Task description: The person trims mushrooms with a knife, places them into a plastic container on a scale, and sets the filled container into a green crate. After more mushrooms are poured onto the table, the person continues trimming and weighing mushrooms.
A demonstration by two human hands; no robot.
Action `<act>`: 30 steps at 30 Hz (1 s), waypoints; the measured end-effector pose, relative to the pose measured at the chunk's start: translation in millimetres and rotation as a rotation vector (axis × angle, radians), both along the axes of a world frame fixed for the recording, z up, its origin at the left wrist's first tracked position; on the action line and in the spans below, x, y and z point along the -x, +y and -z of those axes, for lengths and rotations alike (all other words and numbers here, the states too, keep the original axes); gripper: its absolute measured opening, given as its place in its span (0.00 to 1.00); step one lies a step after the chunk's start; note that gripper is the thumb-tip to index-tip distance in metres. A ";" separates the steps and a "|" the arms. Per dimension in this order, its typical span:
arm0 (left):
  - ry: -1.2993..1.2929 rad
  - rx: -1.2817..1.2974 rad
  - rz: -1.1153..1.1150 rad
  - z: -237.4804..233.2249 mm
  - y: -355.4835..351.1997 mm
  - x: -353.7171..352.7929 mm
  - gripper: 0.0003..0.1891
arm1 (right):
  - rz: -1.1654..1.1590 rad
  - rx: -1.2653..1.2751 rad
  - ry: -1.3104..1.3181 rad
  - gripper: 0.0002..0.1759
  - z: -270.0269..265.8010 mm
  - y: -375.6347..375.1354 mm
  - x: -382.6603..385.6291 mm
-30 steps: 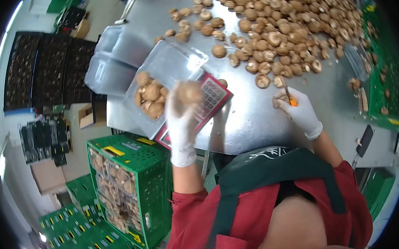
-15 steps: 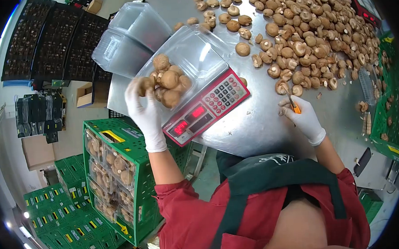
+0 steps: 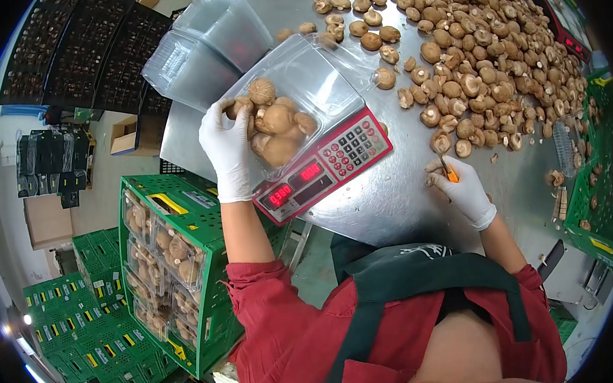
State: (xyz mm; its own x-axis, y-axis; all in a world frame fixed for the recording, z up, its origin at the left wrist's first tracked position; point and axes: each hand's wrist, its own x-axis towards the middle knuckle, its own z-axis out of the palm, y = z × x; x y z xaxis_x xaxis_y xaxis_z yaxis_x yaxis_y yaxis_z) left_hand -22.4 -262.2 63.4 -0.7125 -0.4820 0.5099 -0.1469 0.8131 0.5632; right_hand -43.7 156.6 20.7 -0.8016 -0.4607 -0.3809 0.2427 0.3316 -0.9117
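Mushrooms (image 3: 280, 149) bunched in clear tray (image 3: 329, 95), toward end by left hand (image 3: 225, 146). Sitting, tray and all, on red scale (image 3: 326, 169), probably so as to read weight off lit display (image 3: 281, 195). Pinching one mushroom (image 3: 231, 112) at tray edge with left fingers, likely for controlled handling. Gripping orange-handled knife (image 3: 452, 174) in right hand (image 3: 469, 190), fingers narrow around handle, blade toward loose pile (image 3: 484, 61) on tabletop (image 3: 371, 212), probably for steadiness. Stacked beside tray: clear containers (image 3: 197, 61), presumably within easy reach.
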 end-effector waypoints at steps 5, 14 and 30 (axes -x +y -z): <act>0.083 0.104 -0.147 14.2 9.3 -3.4 0.13 | -0.140 0.124 0.006 0.09 5.0 -29.8 12.3; -0.075 0.088 0.015 -4.8 15.6 -2.3 0.10 | -0.347 0.247 -0.154 0.11 -20.8 -128.4 36.7; 0.214 -0.493 -0.010 -39.2 -27.5 -40.9 0.13 | -0.050 0.296 -0.240 0.17 -17.9 -62.5 38.5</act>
State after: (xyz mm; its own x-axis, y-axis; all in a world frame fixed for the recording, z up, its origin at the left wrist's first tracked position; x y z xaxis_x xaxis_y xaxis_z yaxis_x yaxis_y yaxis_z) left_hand 18.6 -289.7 102.5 -0.6113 -0.7076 0.3545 0.0065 0.4434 0.8963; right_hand -82.2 94.2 38.6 -0.6798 -0.6151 -0.3994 0.4508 0.0791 -0.8891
